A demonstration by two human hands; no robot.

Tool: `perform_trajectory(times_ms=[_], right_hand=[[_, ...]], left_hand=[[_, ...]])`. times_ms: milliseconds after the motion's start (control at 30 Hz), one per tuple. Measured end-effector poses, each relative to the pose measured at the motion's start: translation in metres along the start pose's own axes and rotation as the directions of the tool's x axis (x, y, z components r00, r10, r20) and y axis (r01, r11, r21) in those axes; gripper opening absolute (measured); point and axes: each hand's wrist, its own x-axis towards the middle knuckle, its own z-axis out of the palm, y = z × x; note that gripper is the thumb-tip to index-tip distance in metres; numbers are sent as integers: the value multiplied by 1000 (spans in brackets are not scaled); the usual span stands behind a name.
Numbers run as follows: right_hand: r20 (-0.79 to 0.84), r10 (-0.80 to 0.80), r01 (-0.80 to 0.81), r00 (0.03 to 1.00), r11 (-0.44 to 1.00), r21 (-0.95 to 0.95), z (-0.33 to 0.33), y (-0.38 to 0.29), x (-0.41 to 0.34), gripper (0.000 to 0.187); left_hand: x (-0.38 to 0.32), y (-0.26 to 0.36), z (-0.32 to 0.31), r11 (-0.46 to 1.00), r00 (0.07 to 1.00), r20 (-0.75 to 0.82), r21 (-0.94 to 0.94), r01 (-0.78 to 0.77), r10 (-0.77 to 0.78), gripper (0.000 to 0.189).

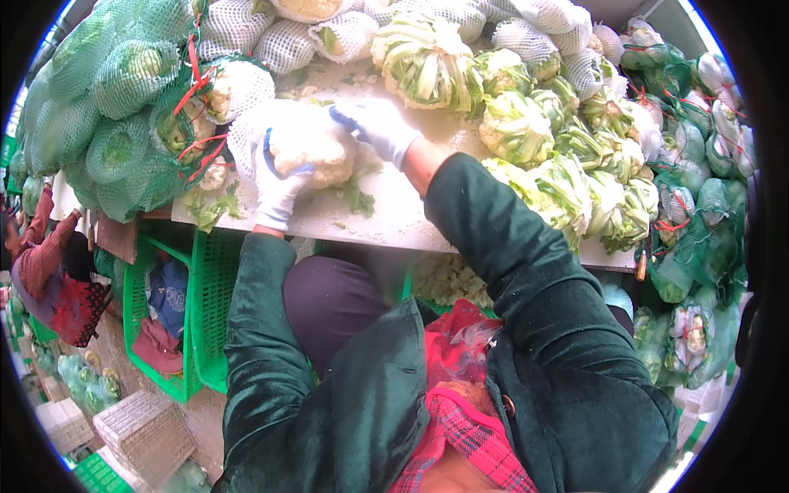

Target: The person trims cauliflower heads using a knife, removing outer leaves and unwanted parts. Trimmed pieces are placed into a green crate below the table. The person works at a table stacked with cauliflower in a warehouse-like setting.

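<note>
A trimmed cauliflower head (314, 151) rests on the white work board (394, 209) before me. My left hand (274, 185), in a white glove with blue fingertips, grips its left side with the thumb across the front. White foam netting (241, 142) shows behind that hand, along the cauliflower's left side. My right hand (379, 129), gloved the same way, has its fingers bent at the cauliflower's upper right edge. Glare hides whether those fingers pinch anything. Cut leaf scraps (360, 196) lie beneath the head.
Green mesh bags of cauliflowers (123, 111) pile up at left, tied with red string (196, 68). Leafy cauliflowers (518, 126) crowd the right side; net-sleeved ones (286, 46) line the back. Below the board stand green crates (209, 308). Another person (52, 271) works at far left.
</note>
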Motion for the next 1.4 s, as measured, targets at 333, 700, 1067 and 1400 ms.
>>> perform_trajectory(times_ms=[333, 700, 1067, 1400], right_hand=[[78, -192, 197, 978, 979, -56, -11, -71, 19, 40], [113, -145, 118, 983, 969, 219, -4, -57, 31, 38], [-109, -50, 49, 993, 999, -16, 4, -8, 15, 35], [-125, 504, 32, 855, 189, 982, 5, -64, -64, 34]], left_hand=[[-7, 0, -5, 996, 996, 37, 41, -82, 81, 116], [-6, 9, -3, 997, 998, 54, -68, -34, 37, 120], [-5, 3, -2, 987, 997, 68, -159, -19, 31, 121], [-4, 13, 0, 980, 998, 44, -195, -27, 36, 109]])
